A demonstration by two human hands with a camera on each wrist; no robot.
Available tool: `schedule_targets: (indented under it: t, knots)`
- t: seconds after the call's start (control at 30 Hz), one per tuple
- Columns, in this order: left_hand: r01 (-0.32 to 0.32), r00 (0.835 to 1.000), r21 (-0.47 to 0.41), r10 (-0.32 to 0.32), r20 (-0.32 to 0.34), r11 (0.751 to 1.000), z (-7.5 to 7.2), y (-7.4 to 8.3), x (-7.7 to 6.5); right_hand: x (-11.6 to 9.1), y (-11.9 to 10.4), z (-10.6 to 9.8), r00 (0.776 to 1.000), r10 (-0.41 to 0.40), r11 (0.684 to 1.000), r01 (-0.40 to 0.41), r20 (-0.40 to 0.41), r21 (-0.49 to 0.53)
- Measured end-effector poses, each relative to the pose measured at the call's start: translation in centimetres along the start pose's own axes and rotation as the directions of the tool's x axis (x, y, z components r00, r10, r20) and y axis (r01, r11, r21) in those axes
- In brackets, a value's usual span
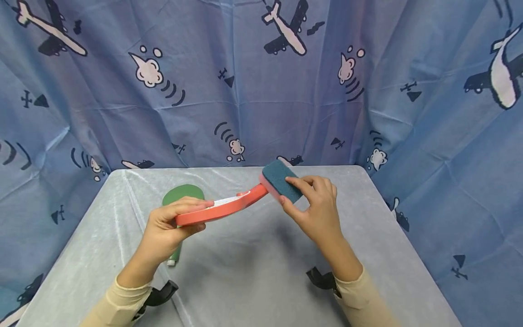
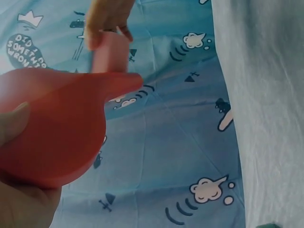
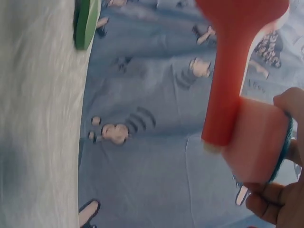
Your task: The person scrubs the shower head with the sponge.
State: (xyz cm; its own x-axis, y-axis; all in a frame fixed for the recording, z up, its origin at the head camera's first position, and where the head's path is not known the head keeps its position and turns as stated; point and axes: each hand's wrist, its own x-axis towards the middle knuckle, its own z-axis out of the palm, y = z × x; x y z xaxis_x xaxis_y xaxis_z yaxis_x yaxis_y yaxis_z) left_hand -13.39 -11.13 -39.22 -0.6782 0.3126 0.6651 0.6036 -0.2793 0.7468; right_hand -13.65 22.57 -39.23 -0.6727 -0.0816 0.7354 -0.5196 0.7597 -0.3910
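Note:
My left hand (image 1: 161,229) grips the round head of an orange-red paddle (image 1: 226,209), thumb below and fingers over its whitish upper face. The paddle is held above the table, its handle slanting up to the right. A sponge (image 1: 283,180), pink with a dark blue-green scouring side, is pinched between the thumb and fingers of my right hand (image 1: 320,211). In the right wrist view, the pink side of the sponge (image 3: 259,140) lies against the paddle's handle (image 3: 227,95) near its end. A green paddle (image 1: 184,192) lies on the table, partly hidden behind my left hand.
A pale grey cloth covers the table (image 1: 253,281). Blue curtains (image 1: 245,91) printed with aeroplanes and clouds hang behind it and at both sides. Black wrist mounts (image 1: 161,295) sit at the cuffs of the beige sleeves (image 1: 116,306).

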Motion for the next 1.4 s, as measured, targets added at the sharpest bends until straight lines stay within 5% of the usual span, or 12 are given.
schedule_targets:
  t: [0.13, 0.33, 0.5, 0.63, 0.9, 1.03, 1.23, 1.4]
  knots:
    - [-0.029, 0.999, 0.022, 0.029, 0.037, 0.999, -0.2, -0.1, 0.0, -0.2, 0.4, 0.3, 1.000, 0.023, 0.998, -0.023, 0.007, -0.062]
    - [-0.049, 0.997, 0.037, 0.046, 0.066, 0.998, -0.3, -0.4, 0.2, -0.2, -0.8, 0.4, 0.996, -0.019, 0.997, 0.012, 0.091, 0.078]
    - [-0.058, 0.996, 0.038, 0.055, 0.076, 0.998, -0.5, -0.5, 0.2, 0.3, 1.2, 0.4, 0.995, 0.088, 0.996, -0.087, 0.042, -0.034]
    - [-0.044, 0.997, 0.042, 0.041, 0.069, 0.998, -0.6, -0.5, 0.2, 0.1, 1.3, 0.8, 0.992, 0.127, 0.990, -0.126, 0.018, -0.057]
    - [0.000, 0.999, -0.005, 0.000, 0.039, 1.000, -1.0, -0.4, 0.4, -0.7, -1.6, 1.7, 0.999, -0.016, 0.994, 0.012, 0.042, 0.105]
    - [0.055, 0.998, -0.067, -0.053, 0.018, 0.996, -1.5, -0.1, 0.3, -0.4, -0.2, 1.5, 0.995, 0.100, 0.991, -0.097, -0.026, 0.091]
    - [0.124, 0.988, -0.189, -0.139, -0.066, 0.974, -2.0, -0.1, 0.1, -0.3, 1.7, 1.0, 0.949, 0.315, 0.921, -0.312, 0.023, 0.232]
    - [0.071, 0.984, -0.352, -0.123, -0.128, 0.933, -2.4, -0.7, 0.3, -0.1, 2.1, 1.0, 0.880, 0.434, 0.782, -0.473, 0.190, 0.406]
